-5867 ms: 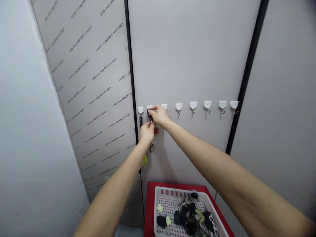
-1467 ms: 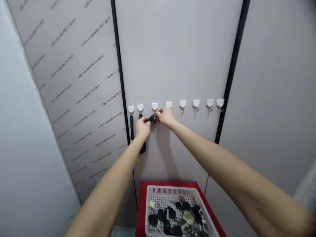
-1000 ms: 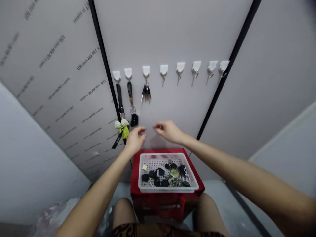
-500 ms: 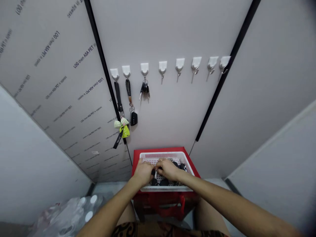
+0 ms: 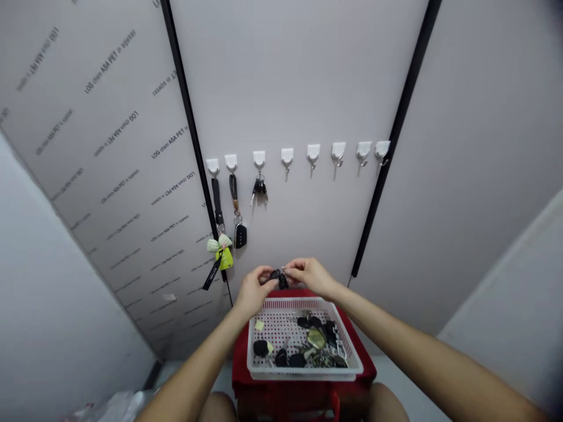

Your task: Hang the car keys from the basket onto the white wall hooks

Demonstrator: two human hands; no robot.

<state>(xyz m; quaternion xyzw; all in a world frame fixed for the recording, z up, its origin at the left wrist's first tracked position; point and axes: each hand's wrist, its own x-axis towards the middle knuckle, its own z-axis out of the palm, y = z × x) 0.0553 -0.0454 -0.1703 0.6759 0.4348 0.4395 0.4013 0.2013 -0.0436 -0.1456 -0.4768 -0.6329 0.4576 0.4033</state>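
Observation:
My left hand (image 5: 253,288) and my right hand (image 5: 310,274) are raised above the white basket (image 5: 303,371), fingers pinched together on a small black key set (image 5: 278,277) held between them. The basket holds several more black keys and fobs (image 5: 308,343). On the wall above runs a row of white hooks (image 5: 287,157). The first three from the left carry key sets: a black strap with a yellow-green charm (image 5: 221,249), a strap with a black car fob (image 5: 240,234), and a small bunch of keys (image 5: 260,190).
The basket sits on a red stool or box (image 5: 241,351) between my knees. Grey wall panels with black vertical strips (image 5: 387,152) stand ahead; the left panel bears printed protective film. A plastic bag (image 5: 114,407) lies at the floor's lower left.
Both hands hung a key bunch on the third hook, dropped into the basket, then rose out of it holding a black key set between them. The camera tilted up slightly.

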